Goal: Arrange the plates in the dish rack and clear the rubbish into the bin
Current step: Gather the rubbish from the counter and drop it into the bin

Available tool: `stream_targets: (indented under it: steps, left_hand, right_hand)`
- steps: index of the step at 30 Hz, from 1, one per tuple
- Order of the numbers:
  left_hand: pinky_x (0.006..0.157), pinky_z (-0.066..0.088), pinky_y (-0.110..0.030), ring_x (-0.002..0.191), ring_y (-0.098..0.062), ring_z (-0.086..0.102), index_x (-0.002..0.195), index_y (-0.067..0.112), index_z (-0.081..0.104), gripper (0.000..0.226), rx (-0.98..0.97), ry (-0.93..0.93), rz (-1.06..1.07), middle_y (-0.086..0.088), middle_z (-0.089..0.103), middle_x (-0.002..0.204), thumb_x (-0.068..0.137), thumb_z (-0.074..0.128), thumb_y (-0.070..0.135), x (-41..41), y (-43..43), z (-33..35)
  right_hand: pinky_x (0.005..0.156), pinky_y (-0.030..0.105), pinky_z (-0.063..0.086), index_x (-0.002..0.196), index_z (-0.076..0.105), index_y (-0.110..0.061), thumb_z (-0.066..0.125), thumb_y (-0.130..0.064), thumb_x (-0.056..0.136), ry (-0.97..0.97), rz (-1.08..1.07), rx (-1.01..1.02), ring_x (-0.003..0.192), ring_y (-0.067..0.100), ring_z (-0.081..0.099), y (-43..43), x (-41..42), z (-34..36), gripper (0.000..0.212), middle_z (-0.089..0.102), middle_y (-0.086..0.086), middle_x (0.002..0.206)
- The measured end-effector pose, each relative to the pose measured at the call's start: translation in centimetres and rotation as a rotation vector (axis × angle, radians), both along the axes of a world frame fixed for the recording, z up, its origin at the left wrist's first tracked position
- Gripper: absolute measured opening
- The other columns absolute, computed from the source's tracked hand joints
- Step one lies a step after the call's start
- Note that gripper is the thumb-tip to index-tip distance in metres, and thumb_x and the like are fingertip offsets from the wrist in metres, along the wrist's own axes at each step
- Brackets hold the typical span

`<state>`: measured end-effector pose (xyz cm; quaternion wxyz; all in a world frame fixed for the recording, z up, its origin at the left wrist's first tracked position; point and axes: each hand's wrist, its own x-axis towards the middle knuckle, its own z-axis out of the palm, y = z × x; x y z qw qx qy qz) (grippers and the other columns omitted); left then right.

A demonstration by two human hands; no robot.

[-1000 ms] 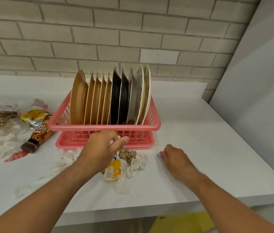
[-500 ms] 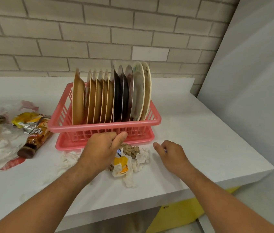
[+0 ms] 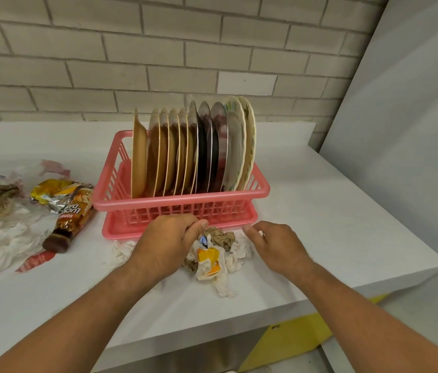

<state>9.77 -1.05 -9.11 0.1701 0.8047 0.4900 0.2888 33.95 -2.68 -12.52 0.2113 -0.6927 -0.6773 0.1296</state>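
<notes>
Head view | left hand [image 3: 169,243] grips the rubbish heap [image 3: 212,261], fingers curled, near side of the dish rack [image 3: 180,204] | right hand [image 3: 274,243] has slid left to just beside the heap, fingers bent, grip unclear | looks like gathering for the bin | count: about eleven plates [image 3: 174,157] racked upright, one bottle [image 3: 72,222], one foil wrapper [image 3: 48,193] left
</notes>
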Motion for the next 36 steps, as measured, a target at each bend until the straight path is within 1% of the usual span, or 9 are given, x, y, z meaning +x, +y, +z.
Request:
stream_targets:
  steps: [3, 6, 8, 12, 21, 26, 28, 32, 36]
  left_hand:
    - [0.056, 0.036, -0.024, 0.059, -0.005, 0.052, 0.064, 0.036, 0.048, 0.033, -0.009, 0.014, -0.004, 0.015, 0.054, 0.060, 0.095, 0.044, 0.045, 0.0, 0.0, 0.0]
    - [0.058, 0.040, -0.026, 0.061, -0.005, 0.053, 0.068, 0.032, 0.054, 0.031, -0.022, 0.004, -0.013, 0.013, 0.056, 0.063, 0.095, 0.044, 0.045, -0.2, 0.0, -0.3]
    - [0.060, 0.043, -0.027, 0.063, -0.006, 0.054, 0.074, 0.024, 0.061, 0.035, -0.023, -0.003, -0.026, 0.011, 0.059, 0.066, 0.094, 0.043, 0.046, -0.4, 0.0, -0.5]
    - [0.061, 0.044, -0.028, 0.064, -0.008, 0.052, 0.073, 0.019, 0.061, 0.042, 0.004, 0.013, -0.059, 0.008, 0.058, 0.066, 0.093, 0.041, 0.050, -0.9, 0.0, -1.1]
    - [0.060, 0.044, -0.027, 0.064, -0.006, 0.053, 0.075, 0.021, 0.063, 0.040, 0.035, -0.069, -0.110, 0.010, 0.058, 0.066, 0.093, 0.042, 0.049, -1.3, -0.2, -0.8]
    - [0.054, 0.038, -0.024, 0.057, -0.006, 0.051, 0.062, 0.024, 0.055, 0.045, 0.058, -0.123, -0.119, 0.009, 0.054, 0.057, 0.090, 0.039, 0.056, -0.5, -1.9, 0.0]
    - [0.053, 0.035, -0.022, 0.054, -0.007, 0.051, 0.055, 0.028, 0.048, 0.049, 0.077, -0.140, -0.123, 0.011, 0.050, 0.051, 0.089, 0.035, 0.060, 0.0, -3.2, 0.5]
    - [0.054, 0.035, -0.023, 0.056, -0.005, 0.051, 0.053, 0.034, 0.045, 0.049, 0.088, -0.168, -0.116, 0.014, 0.052, 0.053, 0.093, 0.032, 0.058, 1.2, -6.2, 0.5]
    - [0.052, 0.028, -0.029, 0.047, -0.011, 0.039, 0.050, 0.025, 0.033, 0.054, 0.120, -0.057, -0.084, 0.005, 0.038, 0.047, 0.092, 0.024, 0.057, 2.9, -10.0, -0.9]
  right_hand:
    - [0.062, 0.030, 0.044, 0.111, 0.055, -0.034, 0.037, -0.052, 0.094, -0.065, 0.043, -0.067, 0.068, 0.016, 0.057, 0.1, -0.2, -0.3, 0.030, 0.052, -0.012, 0.063]
    - [0.073, 0.031, 0.044, 0.126, 0.045, -0.038, 0.038, -0.056, 0.091, -0.040, 0.080, -0.218, 0.088, 0.017, 0.058, 0.4, -0.1, -0.4, 0.040, 0.065, -0.004, 0.096]
    - [0.075, 0.032, 0.043, 0.124, 0.048, -0.032, 0.037, -0.056, 0.092, -0.081, 0.073, -0.274, 0.093, 0.019, 0.057, 0.4, -0.1, -0.6, 0.042, 0.064, 0.003, 0.113]
    - [0.067, 0.034, 0.043, 0.106, 0.044, -0.024, 0.035, -0.054, 0.096, -0.189, 0.047, -0.275, 0.083, 0.025, 0.057, -0.5, -0.3, -1.9, 0.033, 0.064, 0.007, 0.099]
    - [0.052, 0.027, 0.039, 0.082, 0.043, -0.026, 0.051, -0.058, 0.088, 0.166, -0.268, -0.049, 0.067, 0.015, 0.057, -2.7, 0.8, 1.3, 0.034, 0.059, 0.000, 0.077]
    - [0.048, 0.026, 0.051, 0.088, 0.047, -0.020, 0.054, -0.026, 0.096, 0.500, -0.279, -0.040, 0.056, 0.019, 0.062, -5.2, 0.4, 2.5, 0.012, 0.065, 0.010, 0.091]
    - [0.050, 0.026, 0.052, 0.093, 0.051, -0.023, 0.051, -0.019, 0.097, 0.543, -0.249, -0.022, 0.056, 0.018, 0.060, -6.6, 0.1, 2.5, 0.005, 0.065, 0.009, 0.090]
    - [0.055, 0.017, 0.039, 0.077, 0.058, -0.023, 0.051, -0.038, 0.096, 0.317, -0.155, 0.093, 0.063, 0.012, 0.054, -9.2, 0.0, 2.4, 0.025, 0.058, -0.007, 0.068]
    - [0.045, 0.022, 0.033, 0.054, 0.038, -0.014, 0.048, -0.065, 0.086, 0.431, -0.132, 0.091, 0.046, 0.010, 0.035, -12.8, 0.4, 1.5, 0.061, 0.034, -0.007, 0.048]
